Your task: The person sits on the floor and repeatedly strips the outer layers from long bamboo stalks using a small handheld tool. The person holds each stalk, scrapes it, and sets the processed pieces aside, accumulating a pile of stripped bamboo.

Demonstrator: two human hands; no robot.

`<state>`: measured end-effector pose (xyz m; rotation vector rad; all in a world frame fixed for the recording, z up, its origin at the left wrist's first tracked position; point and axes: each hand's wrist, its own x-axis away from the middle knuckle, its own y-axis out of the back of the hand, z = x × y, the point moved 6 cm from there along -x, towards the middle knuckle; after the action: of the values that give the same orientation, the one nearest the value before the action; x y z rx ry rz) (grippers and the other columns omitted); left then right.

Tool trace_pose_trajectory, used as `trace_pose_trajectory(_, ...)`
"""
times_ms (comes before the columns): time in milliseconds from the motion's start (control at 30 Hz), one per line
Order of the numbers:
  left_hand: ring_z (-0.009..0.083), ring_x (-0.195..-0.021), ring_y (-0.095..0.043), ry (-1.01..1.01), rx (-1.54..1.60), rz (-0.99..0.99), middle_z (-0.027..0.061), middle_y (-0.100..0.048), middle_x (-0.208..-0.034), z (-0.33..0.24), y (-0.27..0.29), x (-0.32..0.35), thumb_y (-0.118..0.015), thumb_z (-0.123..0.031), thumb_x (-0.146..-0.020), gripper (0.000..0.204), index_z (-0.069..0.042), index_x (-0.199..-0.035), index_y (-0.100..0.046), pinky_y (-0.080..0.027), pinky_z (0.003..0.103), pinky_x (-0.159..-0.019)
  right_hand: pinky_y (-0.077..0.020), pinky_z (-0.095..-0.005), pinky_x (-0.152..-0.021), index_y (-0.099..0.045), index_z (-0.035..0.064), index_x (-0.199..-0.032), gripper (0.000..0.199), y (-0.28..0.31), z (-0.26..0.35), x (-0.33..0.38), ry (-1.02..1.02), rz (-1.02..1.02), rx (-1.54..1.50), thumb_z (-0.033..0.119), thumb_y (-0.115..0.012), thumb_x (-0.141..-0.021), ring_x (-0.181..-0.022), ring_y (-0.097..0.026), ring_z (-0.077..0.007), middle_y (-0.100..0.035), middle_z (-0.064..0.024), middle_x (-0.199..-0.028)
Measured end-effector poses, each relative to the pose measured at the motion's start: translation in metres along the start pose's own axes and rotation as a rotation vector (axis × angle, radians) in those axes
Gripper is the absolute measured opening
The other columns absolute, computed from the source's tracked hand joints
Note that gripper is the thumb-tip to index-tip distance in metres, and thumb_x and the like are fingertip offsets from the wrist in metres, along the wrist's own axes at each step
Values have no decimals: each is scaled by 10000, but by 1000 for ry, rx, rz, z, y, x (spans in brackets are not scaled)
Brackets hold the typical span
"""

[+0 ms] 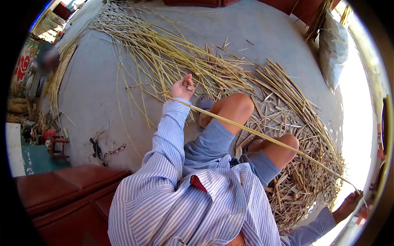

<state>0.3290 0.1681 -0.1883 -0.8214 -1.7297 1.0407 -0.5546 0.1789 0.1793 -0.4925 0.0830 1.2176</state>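
Note:
A long, thin yellowish stalk [246, 128] runs diagonally across the view, in front of my knees. At its right end, near the bright rim, my right hand [347, 207] is closed on it. The other end passes over my left cuff and stops just beyond it. My left hand [181, 87] is raised above the cuff, fingers curled in, and nothing shows in them. Beyond it, a spread of long yellow-green stalks [164, 51] lies on the floor. A thicker bundle of stalks [289, 88] lies to the right, beside a heap of dry husks and short pieces [297, 176].
I sit low with my knees bent on a grey concrete floor [94, 94]. Dark red furniture [74, 184] is close at the lower left. A pale sack [333, 51] stands at the upper right. A small red stool [59, 146] is at the left, near a person [45, 61].

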Motion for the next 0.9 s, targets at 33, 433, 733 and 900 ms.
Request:
trace_pose_trajectory(33, 181, -771, -652, 8, 25, -10, 115, -686, -975, 0, 10, 3, -326, -165, -972, 372, 69, -1066, -599, -445, 301, -536, -487, -219, -640, -577, -22, -1109, 222, 11, -1, 1, -10, -26, 18, 151, -551, -972, -817, -598, -108, -634, -80, -960)
trace_pose_trajectory(433, 130, -637, -608, 90, -636, -403, 91, -676, -978, 15, 112, 45, -454, -79, -932, 192, -28, -1091, -551, -360, 227, -406, -492, -181, -605, -577, -7, -1116, 244, 102, -38, 36, -241, -285, 146, 190, -557, -975, -656, -562, -101, -621, -44, -847)
trace_pose_trajectory(733, 165, -694, -639, 69, -231, -418, 122, -679, -1003, -2, 155, 43, -404, -113, -934, 230, -31, -1073, -568, -385, 250, -400, -475, -189, -669, -503, -38, -1265, 445, 176, -35, 45, -314, -234, 271, -132, -467, -832, -768, -533, -135, -561, -61, -980)
trace_pose_trajectory(900, 162, -705, -628, -187, 154, -518, 122, -659, -1010, -45, 185, 54, -397, -160, -967, 251, 7, -1021, -577, -429, 261, -408, -505, -199, -723, -508, -12, -1255, 295, 197, -53, 49, -383, -64, 200, 34, -507, -963, -854, -568, -131, -598, -64, -1043)
